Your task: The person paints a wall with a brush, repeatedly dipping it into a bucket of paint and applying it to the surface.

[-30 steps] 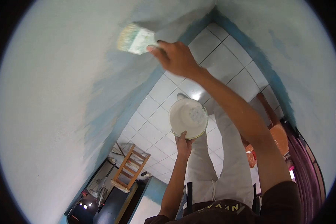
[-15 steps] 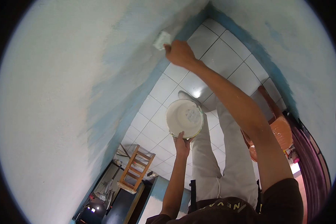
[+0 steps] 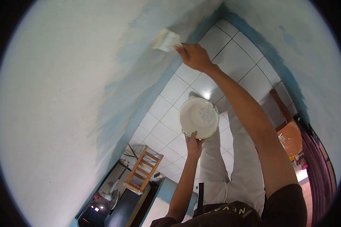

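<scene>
My right hand (image 3: 195,56) grips the handle of a wide paintbrush (image 3: 167,40) coated in whitish paint. The bristles are at the wall (image 3: 68,87), where pale paint partly covers blue patches; whether they press on it I cannot tell. My left hand (image 3: 194,144) holds a white paint bucket (image 3: 189,123) by its rim, thumb inside and fingers underneath. The bucket is tilted so that its inside faces me, with whitish paint at the bottom.
White floor tiles (image 3: 170,90) lie below, bordered by a blue wall band (image 3: 269,49). A wooden stool or ladder (image 3: 144,170) stands at the lower left near a fan (image 3: 113,196). On the right are an orange chair (image 3: 290,138) and a purple curtain (image 3: 318,162).
The brush has tilted, and more of its whitish head now shows against the wall. My right hand, the bucket and the surroundings sit a little farther right in view.
</scene>
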### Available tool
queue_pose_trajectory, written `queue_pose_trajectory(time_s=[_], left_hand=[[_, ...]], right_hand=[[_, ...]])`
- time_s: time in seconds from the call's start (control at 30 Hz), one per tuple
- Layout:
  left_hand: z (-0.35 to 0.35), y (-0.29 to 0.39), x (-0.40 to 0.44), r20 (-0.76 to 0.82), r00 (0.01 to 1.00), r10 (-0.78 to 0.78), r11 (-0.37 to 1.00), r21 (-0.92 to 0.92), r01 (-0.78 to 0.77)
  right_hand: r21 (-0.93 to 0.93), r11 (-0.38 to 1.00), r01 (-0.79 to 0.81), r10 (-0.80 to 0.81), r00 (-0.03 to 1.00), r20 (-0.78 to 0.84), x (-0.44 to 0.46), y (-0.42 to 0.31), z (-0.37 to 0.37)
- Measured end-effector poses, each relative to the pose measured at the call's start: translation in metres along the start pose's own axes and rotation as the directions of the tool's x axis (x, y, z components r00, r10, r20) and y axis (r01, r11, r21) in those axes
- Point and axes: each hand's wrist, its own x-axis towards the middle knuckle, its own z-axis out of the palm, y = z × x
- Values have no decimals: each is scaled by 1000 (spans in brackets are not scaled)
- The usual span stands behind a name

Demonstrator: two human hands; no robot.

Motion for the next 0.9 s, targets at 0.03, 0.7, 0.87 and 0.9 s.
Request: queue_pose_trajectory(time_s=[0.03,0.7,0.87,0.9], left_hand=[[-1,2,0,-1,1000,2,1000,9,-2],[-27,49,14,-15,1000,-14,971,240,17],[-35,49,19,2,1000,13,971,237,-13],[-34,51,22,11,1000,8,977,215,-11]], right_hand=[[-67,997,-42,40,999,-18,-5,29,11],[23,1000,-4,6,993,-114,-2,26,2],[-218,863,-457,464,886,-20,-8,99,-2],[-224,790,-570,587,809,11,-5,103,-11]])
